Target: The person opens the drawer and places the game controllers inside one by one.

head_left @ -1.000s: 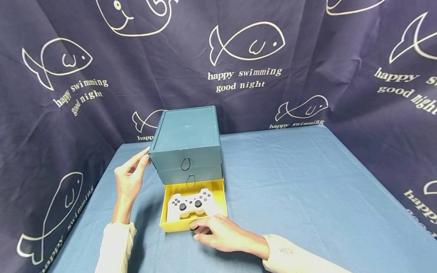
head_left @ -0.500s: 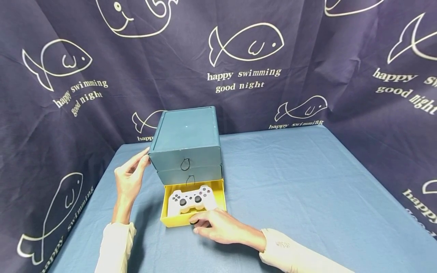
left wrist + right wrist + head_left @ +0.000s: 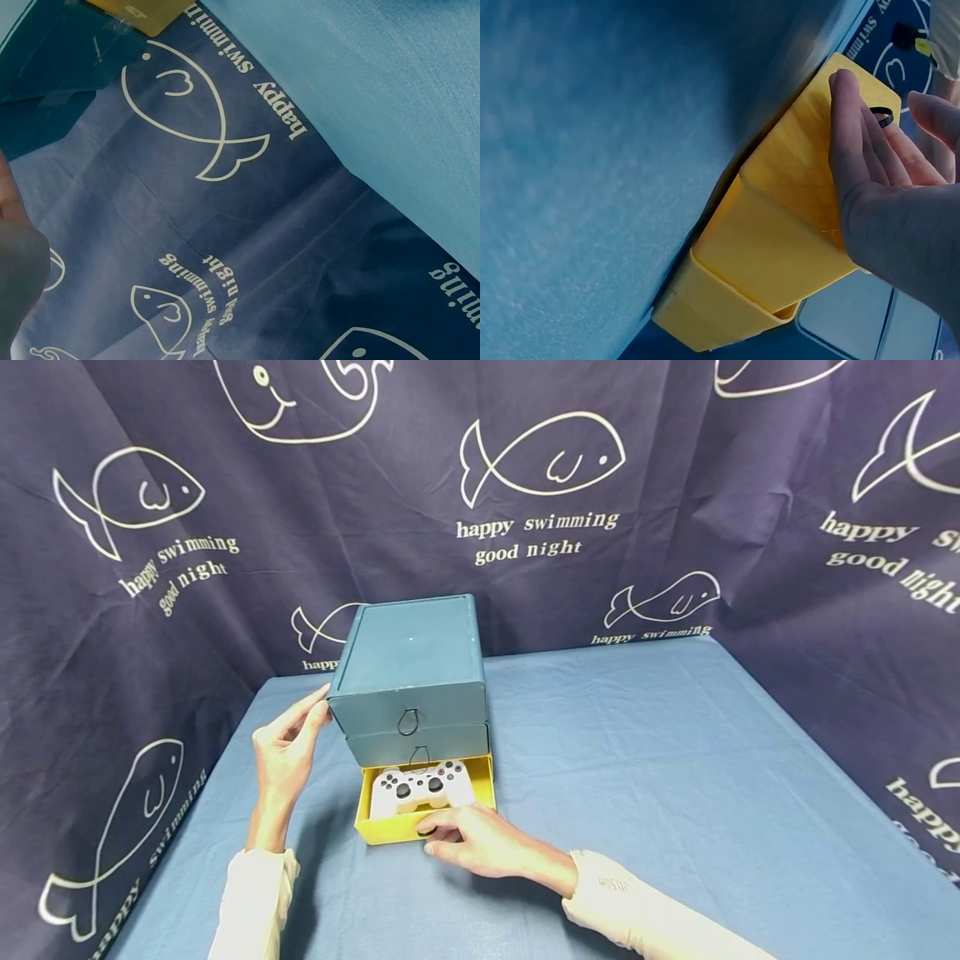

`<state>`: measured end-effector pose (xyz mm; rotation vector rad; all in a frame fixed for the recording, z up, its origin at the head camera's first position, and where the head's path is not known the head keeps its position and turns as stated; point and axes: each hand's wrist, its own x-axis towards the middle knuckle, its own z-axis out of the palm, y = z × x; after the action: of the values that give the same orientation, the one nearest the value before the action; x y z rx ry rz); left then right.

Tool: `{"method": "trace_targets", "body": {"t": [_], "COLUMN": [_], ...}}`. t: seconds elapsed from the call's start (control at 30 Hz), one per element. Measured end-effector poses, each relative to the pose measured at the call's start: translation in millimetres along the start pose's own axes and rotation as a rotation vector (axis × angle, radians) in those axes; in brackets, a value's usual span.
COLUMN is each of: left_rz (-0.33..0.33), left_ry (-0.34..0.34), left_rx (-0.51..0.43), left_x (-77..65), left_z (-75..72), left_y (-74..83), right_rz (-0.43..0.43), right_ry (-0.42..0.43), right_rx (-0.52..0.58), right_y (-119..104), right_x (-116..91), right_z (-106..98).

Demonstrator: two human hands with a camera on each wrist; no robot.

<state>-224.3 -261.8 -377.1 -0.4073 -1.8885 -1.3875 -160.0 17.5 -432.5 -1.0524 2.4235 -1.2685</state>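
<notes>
A stacked drawer unit (image 3: 408, 647) stands on the table, its two upper tiers blue-green. Its lowest drawer (image 3: 386, 832) is yellow and partly pulled out. A white game controller (image 3: 385, 804) lies inside that drawer. My right hand (image 3: 483, 842) presses its fingers against the drawer's front; a small black loop (image 3: 883, 116) shows among them in the right wrist view. My left hand (image 3: 287, 756) touches the unit's upper left front corner with extended fingers and thumb. Only part of the left hand shows at the edge of the left wrist view.
A blue cloth (image 3: 600, 752) covers the table. Dark blue curtains (image 3: 540, 593) with white fish drawings stand behind and at both sides. Thin black loop pulls (image 3: 408, 722) hang on the upper drawers.
The yellow drawer has slid inward, away from the viewer, carrying the controller. My right hand has moved with it. My left hand has stayed at the corner.
</notes>
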Motion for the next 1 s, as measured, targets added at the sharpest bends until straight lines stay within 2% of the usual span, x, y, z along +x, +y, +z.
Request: {"method": "trace_targets", "body": {"t": [0.33, 0.8, 1.0], "left_rz": [0.014, 0.022, 0.019], "left_ry": [0.000, 0.003, 0.005], "left_rx": [0.001, 0.013, 0.010], "left_x": [0.5, 0.8, 0.2], "left_z": [0.9, 0.9, 0.9], "left_y": [-1.7, -0.3, 0.6], "right_rz": [0.002, -0.039, -0.020], "right_ry": [0.019, 0.057, 0.055], "right_rx": [0.006, -0.073, -0.027], "right_y": [9, 16, 19], "right_x": [14, 28, 35], "right_z": [-5, -13, -15]}}
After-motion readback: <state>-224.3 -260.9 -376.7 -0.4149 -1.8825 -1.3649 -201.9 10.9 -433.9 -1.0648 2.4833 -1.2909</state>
